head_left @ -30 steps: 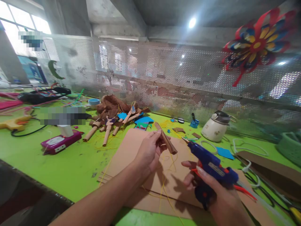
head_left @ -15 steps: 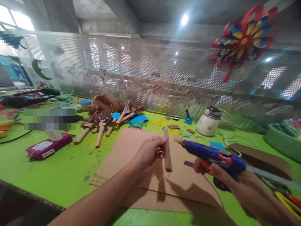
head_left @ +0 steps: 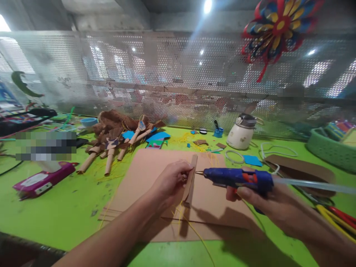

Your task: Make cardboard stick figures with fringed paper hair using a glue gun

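My left hand (head_left: 174, 180) is closed on a rolled brown paper tube (head_left: 190, 185), held tilted above a stack of brown cardboard sheets (head_left: 150, 163). In my right hand (head_left: 250, 194) is a blue hot glue gun (head_left: 236, 177), with a clear glue stick (head_left: 314, 184) sticking out of its back. The gun's metal nozzle points left, right by the tube's edge; whether it touches I cannot tell. Yellow string (head_left: 191, 226) lies over the cardboard below the tube.
Finished-looking paper-tube figures (head_left: 109, 155) lie at the back left, beside a purple power strip (head_left: 44, 178). A white kettle-shaped flask (head_left: 241, 133), blue scraps (head_left: 252, 160) and a green basket (head_left: 328, 150) stand toward the right. Scissors with yellow handles (head_left: 333, 222) lie at the right edge.
The glue gun has moved left, its nozzle now close to the tube. The tube has tilted, its lower end swinging left. The view has shifted slightly to the right.
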A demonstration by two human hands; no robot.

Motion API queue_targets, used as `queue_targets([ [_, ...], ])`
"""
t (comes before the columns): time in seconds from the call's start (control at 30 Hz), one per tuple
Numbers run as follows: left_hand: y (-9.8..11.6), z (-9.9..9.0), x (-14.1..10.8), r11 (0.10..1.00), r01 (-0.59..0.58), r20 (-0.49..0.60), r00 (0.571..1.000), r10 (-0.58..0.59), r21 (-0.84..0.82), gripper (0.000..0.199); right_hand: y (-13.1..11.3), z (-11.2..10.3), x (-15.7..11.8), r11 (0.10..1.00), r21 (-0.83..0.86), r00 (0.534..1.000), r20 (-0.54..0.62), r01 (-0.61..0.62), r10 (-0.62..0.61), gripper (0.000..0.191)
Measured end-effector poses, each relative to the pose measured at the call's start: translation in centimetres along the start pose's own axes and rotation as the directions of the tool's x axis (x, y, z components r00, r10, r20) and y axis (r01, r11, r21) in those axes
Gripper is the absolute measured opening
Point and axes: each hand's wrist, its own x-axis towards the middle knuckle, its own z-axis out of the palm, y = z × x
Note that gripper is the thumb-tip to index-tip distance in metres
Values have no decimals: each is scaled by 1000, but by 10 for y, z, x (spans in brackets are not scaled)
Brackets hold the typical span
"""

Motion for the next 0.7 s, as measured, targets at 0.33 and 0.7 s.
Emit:
queue_targets([
  [0.33,-2,0,-1,999,-26,35,999,25,27,12,-11,4,1,993,-120,1000,0,19,-19,20],
  [0.7,-1,1,-2,995,-69,60,996,64,75,14,-12,6,0,982,-190,999,-22,21,-26,22],
])
